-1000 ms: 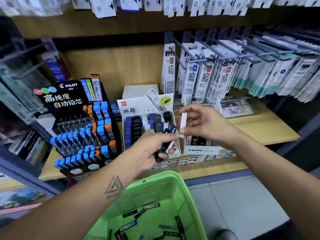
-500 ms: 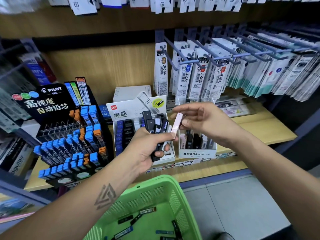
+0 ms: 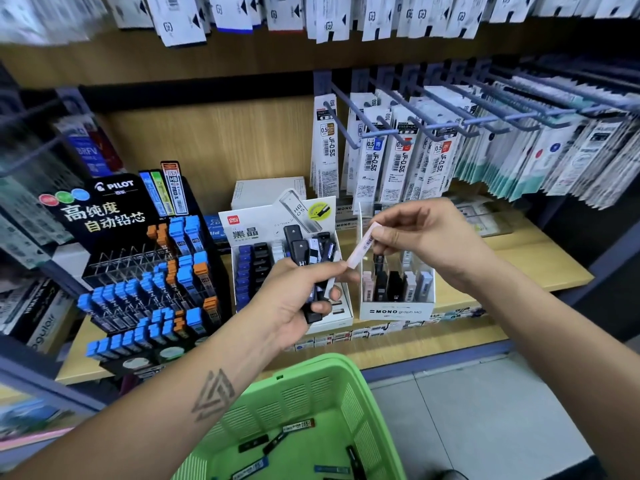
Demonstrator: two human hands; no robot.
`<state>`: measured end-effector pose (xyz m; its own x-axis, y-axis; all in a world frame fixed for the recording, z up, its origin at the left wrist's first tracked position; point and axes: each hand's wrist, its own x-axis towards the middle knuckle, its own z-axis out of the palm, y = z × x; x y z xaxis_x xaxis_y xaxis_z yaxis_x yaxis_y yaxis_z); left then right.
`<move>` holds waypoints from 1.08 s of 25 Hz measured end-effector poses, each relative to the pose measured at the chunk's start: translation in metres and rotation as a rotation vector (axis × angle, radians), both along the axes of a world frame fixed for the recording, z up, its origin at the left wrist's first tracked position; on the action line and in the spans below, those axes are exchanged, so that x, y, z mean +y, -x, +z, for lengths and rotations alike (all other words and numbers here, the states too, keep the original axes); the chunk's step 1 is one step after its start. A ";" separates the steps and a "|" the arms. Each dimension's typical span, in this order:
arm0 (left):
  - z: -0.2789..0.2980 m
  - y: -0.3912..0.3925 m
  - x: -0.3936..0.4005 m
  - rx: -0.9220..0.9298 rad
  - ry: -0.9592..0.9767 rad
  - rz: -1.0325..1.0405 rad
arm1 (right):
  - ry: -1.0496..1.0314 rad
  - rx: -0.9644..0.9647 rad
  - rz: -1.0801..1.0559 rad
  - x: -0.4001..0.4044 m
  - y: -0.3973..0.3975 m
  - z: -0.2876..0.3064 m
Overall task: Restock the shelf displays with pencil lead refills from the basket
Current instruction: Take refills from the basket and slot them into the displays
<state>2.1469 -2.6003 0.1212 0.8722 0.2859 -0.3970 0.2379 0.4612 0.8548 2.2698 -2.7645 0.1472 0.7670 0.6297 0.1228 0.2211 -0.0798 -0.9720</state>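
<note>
up front in the head view, both forearms reach in over the green basket point(image 3: 322, 382) toward the wooden shelf point(image 3: 519, 258). the left hand point(image 3: 294, 299) is turned palm-inward, fingers curled round a fanned bundle of dark lead refill cases point(image 3: 308, 258), whose tops stick up above the thumb in front of the deli display box point(image 3: 277, 220). the right hand point(image 3: 426, 237) is raised just above the mono display box point(image 3: 396, 306), thumb and fingertips pinching the upper end of a single pale pink refill case point(image 3: 362, 245). that case slants down and left, its lower end touching the left hand's thumb tip. more refill cases point(image 3: 298, 426) lie loose on the basket floor. at the left stands the black pilot rack point(image 3: 114, 209) with blue- and orange-capped cases.
</note>
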 end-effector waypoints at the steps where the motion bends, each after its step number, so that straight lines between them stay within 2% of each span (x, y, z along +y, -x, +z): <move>1: 0.001 -0.001 0.001 0.001 -0.013 0.014 | 0.038 -0.026 -0.043 0.002 -0.003 0.001; 5: 0.006 -0.003 0.006 -0.001 -0.021 0.017 | 0.339 -0.409 -0.235 0.009 -0.017 0.005; 8: 0.006 -0.005 0.006 0.003 -0.009 -0.005 | 0.505 -0.630 -0.278 0.016 -0.024 -0.001; 14: 0.005 -0.003 0.007 0.013 0.005 -0.020 | 0.660 -0.699 -0.297 0.028 -0.026 -0.021; 25: 0.002 -0.001 0.010 0.014 0.061 -0.071 | 0.987 -0.986 -0.403 0.049 -0.020 -0.050; 27: 0.003 0.000 0.011 0.016 0.068 -0.075 | 0.973 -1.030 -0.426 0.050 -0.018 -0.052</move>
<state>2.1474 -2.5890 0.1240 0.8835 0.1924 -0.4271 0.2869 0.4984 0.8181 2.2877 -2.7149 0.0952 0.7501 0.5366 0.3866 0.5573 -0.8276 0.0675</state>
